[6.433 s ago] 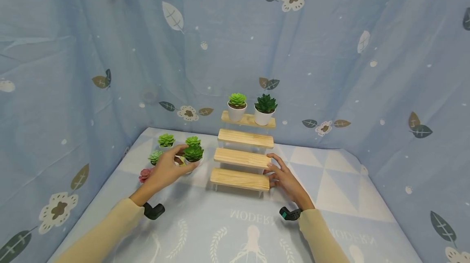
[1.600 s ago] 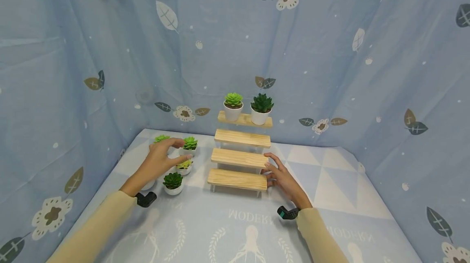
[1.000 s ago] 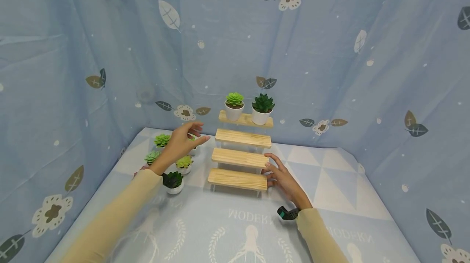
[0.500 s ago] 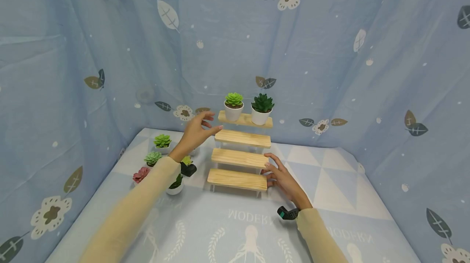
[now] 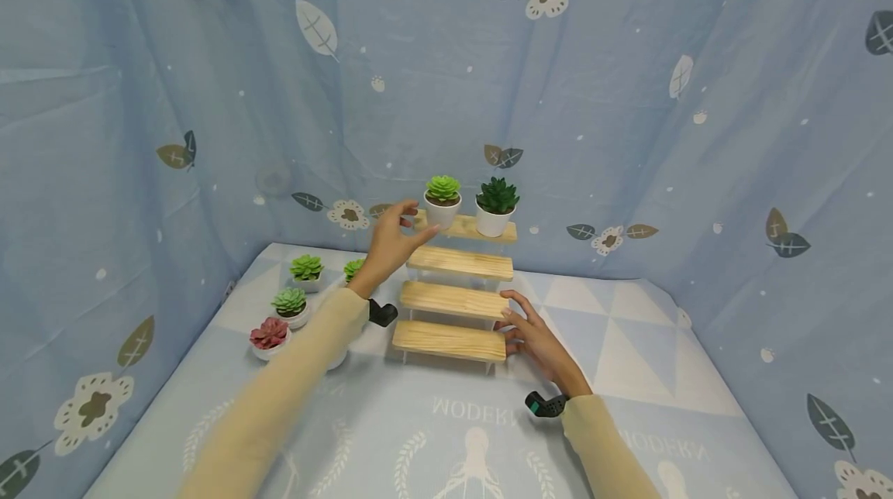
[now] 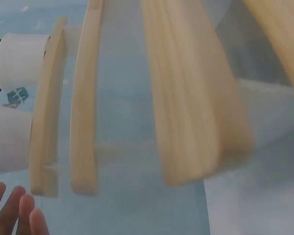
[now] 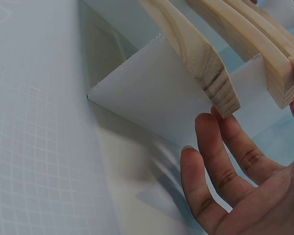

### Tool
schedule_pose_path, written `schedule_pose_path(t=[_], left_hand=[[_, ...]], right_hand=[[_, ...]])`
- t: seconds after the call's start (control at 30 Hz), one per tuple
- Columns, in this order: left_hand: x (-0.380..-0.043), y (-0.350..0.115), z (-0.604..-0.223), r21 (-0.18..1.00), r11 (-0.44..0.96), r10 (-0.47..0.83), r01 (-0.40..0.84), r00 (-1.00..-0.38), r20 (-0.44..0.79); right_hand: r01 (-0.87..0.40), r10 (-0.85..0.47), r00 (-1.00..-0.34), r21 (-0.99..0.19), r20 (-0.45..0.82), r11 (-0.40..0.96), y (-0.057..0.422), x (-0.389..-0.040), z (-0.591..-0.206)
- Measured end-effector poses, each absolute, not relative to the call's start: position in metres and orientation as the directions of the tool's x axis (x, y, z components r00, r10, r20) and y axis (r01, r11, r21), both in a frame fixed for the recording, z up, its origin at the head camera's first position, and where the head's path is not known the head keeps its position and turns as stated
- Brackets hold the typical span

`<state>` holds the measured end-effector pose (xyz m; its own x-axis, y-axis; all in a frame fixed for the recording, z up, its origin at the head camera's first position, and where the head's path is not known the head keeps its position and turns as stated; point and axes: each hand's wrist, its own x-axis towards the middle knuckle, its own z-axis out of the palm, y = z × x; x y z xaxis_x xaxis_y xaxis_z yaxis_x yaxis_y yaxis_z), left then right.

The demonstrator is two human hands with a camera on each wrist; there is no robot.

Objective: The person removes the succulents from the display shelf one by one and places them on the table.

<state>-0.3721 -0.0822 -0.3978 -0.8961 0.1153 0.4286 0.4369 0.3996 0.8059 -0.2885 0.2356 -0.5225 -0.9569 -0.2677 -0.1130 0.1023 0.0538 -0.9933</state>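
Note:
My left hand (image 5: 392, 245) reaches to the top step of a tiered wooden display stand (image 5: 449, 338). Its thumb and fingers are spread at the left side of a light green succulent (image 5: 443, 203) in a white pot; in the left wrist view the fingers (image 6: 24, 215) show a gap from the pot (image 6: 10, 139). Beside it on that step stands a dark green succulent (image 5: 497, 208). My right hand (image 5: 547, 348) holds the stand's right end, thumb and index finger at the second board from the bottom, other fingers (image 7: 208, 134) by the lowest board's end.
Left of the stand, several small potted succulents sit on the cloth: a red one (image 5: 269, 334), a pale green one (image 5: 289, 302) and bright green ones such as this rear plant (image 5: 306, 268). My left sleeve (image 5: 286, 390) covers part of the group. A patterned curtain (image 5: 614, 96) hangs behind.
A dark green succulent held earlier in my left hand was set down at the group's front. That hand then moved emptily right and up to the top step. The right hand stayed put.

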Motion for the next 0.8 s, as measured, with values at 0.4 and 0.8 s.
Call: schedule_pose_path(t=[0.4, 0.8], left_hand=[[-0.387, -0.064, -0.395, 0.816, 0.409, 0.077, 0.408, -0.907, 0.415], [-0.393, -0.056, -0.393, 0.828, 0.354, 0.064, 0.435, -0.894, 0.443]], right_hand=[[0.101, -0.264, -0.958, -0.993, -0.114, 0.06, 0.236, -0.287, -0.52], [0.099, -0.277, -0.954, -0.993, -0.111, 0.058, 0.236, -0.286, -0.52]])
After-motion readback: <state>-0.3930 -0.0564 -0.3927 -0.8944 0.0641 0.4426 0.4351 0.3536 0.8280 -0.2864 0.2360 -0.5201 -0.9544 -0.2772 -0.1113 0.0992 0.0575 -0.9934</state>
